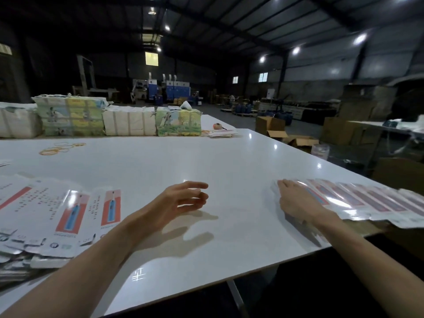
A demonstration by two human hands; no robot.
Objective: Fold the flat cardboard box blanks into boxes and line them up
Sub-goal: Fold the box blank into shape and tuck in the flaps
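Bare forearms reach over the white counter point(229, 161). Left hand point(183, 198) hovers above it, grip loosely curled, fingers apart, holding nothing. Right hand point(296, 200) lies flat, fingers spread, on the near end of a row of boxes point(367, 200), folded perhaps, through the glare. Flat blanks point(52, 216) sit stacked far left.

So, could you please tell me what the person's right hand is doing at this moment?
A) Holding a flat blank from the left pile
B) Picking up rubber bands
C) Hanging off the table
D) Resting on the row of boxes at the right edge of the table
D: the right hand lies palm down on the near end of the row of boxes, while the left hand hovers empty above the table.
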